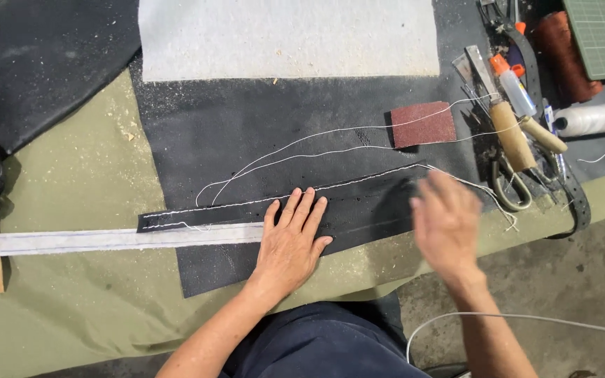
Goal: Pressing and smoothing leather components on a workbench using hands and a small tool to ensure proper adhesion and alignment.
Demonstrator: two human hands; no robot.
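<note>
Lying flat across the middle of the table (57,280), a long black leather strip (358,203) runs left to right, its right end tilted slightly away from the person. A row of white stitching follows its far edge. Loose white thread (316,140) loops from the strip over the dark mat (246,119) behind it and trails off the strip's right end.

The left hand (290,241) presses palm down on the strip near its middle, fingers spread and flat, gripping nothing. The right hand (446,217) hovers over the strip's right end, open with loose fingers; it is blurred, so whether it pinches thread cannot be told.

A pale flat strap (106,239) touches the strip's near edge and extends left to the picture's edge. A small reddish sandpaper block (423,124) sits just beyond the strip's right end. Wooden-handled tools (512,133), scissors (516,189) and thread spools (568,56) crowd the far right. Open olive cloth lies to the left and along the near table edge.
</note>
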